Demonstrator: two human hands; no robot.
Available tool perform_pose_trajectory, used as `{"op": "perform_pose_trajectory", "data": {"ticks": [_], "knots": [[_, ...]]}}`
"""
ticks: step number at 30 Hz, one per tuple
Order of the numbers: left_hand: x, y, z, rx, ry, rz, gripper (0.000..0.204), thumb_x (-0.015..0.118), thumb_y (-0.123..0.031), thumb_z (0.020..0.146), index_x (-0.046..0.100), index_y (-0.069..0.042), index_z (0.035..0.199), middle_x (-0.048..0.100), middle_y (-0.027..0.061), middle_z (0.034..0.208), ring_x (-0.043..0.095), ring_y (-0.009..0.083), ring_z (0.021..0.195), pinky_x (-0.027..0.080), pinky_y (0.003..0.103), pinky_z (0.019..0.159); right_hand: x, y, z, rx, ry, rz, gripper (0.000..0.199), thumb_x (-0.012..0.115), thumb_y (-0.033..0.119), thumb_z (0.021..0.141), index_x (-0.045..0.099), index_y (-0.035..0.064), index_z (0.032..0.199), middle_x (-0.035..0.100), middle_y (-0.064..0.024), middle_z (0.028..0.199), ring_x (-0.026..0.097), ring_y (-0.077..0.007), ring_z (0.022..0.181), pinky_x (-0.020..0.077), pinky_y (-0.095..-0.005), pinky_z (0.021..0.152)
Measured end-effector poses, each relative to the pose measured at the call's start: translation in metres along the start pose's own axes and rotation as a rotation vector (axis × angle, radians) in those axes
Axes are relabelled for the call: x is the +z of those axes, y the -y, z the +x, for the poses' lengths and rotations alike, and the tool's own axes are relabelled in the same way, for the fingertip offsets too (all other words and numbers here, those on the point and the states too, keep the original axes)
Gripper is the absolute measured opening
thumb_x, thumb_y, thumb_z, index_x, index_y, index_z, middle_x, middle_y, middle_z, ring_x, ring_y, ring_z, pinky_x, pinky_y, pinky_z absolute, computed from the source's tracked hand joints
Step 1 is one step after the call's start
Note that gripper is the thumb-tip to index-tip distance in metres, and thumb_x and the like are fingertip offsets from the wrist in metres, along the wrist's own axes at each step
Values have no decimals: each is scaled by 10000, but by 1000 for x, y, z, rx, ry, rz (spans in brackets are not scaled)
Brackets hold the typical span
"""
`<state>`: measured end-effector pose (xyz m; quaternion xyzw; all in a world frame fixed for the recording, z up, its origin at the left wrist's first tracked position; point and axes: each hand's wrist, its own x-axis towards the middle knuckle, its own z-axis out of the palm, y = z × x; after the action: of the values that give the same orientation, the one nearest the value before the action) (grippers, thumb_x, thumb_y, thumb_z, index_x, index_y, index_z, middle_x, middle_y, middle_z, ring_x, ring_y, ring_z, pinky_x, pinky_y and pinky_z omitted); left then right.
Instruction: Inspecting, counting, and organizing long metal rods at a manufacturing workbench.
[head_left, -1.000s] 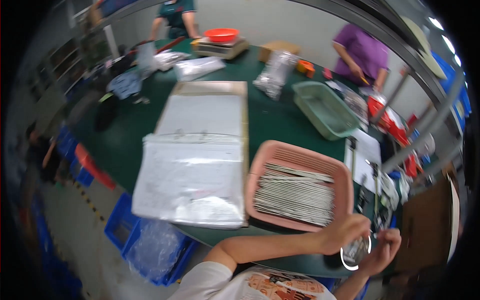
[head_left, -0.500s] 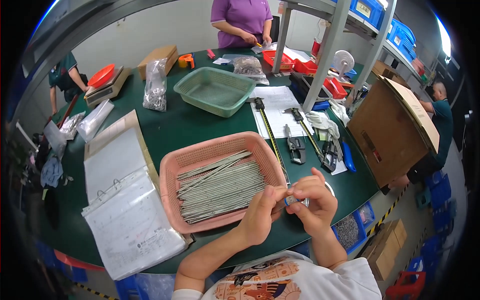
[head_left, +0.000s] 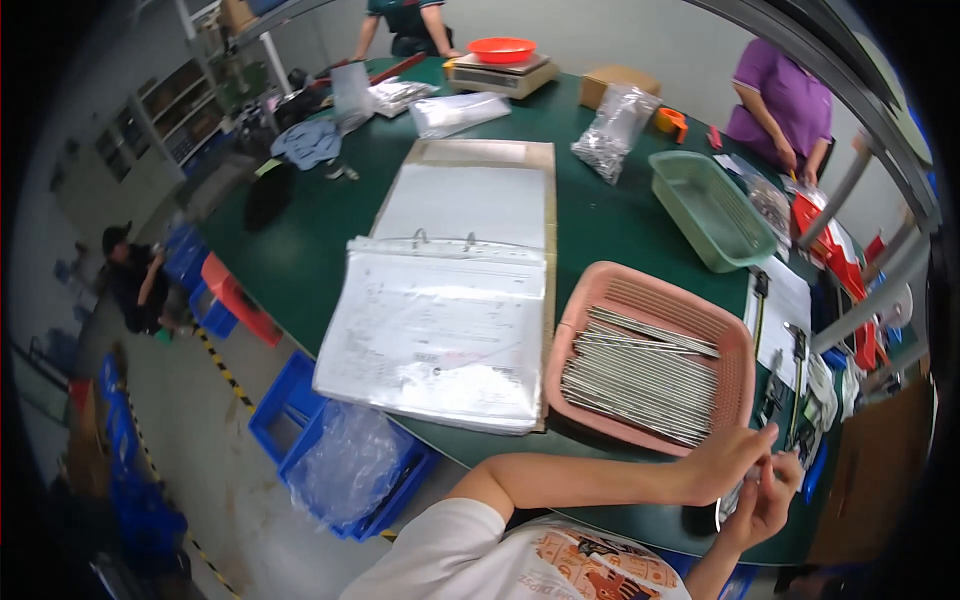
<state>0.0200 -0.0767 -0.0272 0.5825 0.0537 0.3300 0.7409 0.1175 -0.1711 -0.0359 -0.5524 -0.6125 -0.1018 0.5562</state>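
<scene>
Some print around, nothing I could actually read from my end lol
The plastic-sleeved page (head_left: 430, 335) in the open binder (head_left: 480, 151) carried rows of tiny dark print plus a faint reddish mark, all blurred and glary for me. The white shirt (head_left: 600, 560) had small lettering by its orange print, too soft to make out, and the scale's (head_left: 505, 80) front panel was too small for me to read.

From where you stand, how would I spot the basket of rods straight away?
On the green table, find the open binder. Just right of it sits the pink basket. Unlike the pale green basket beyond it, it holds thin silvery rods.
</scene>
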Motion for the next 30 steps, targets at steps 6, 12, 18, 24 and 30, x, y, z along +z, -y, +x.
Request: {"op": "perform_pose_trajectory", "data": {"ticks": [6,12,18,24,30], "knots": [[-2,5,2,157,-77,353,474,329,-358,915,503,9,671,507,124,665,519,280,667,391,363,601,-29,-7,-4,-191,39,-53,143,522,-4,734,498,16,873,492,-89,860,465,-233,827,267,-525,965],[-13,-8,11,262,-153,497,179,512,-171,799,519,-8,728,512,128,707,532,298,675,407,387,591,-96,-67,-53,619,128,-230,220,496,21,798,548,-43,1003,531,-123,1066,494,-188,980,353,-305,907],[-30,-20,13,249,-90,554,130,517,-105,791,585,-9,849,575,125,785,572,265,703,451,315,637,-92,-58,-74,896,-29,-594,324,538,185,832,536,-25,1079,576,-99,813,550,-184,722,439,-295,672],[-58,-50,3,167,-259,403,150,480,-43,812,603,30,858,577,71,772,540,110,639,435,223,583,-89,-64,-71,1204,47,96,235,482,192,854,561,7,733,522,-33,525,496,-107,403,384,-217,386],[-76,-74,-8,379,-607,365,201,437,-87,836,579,49,880,510,51,727,476,97,624,374,200,567,-155,-117,-19,1172,-224,33,232,468,174,825,563,11,689,560,-70,519,516,-126,380,381,-224,347]]}}
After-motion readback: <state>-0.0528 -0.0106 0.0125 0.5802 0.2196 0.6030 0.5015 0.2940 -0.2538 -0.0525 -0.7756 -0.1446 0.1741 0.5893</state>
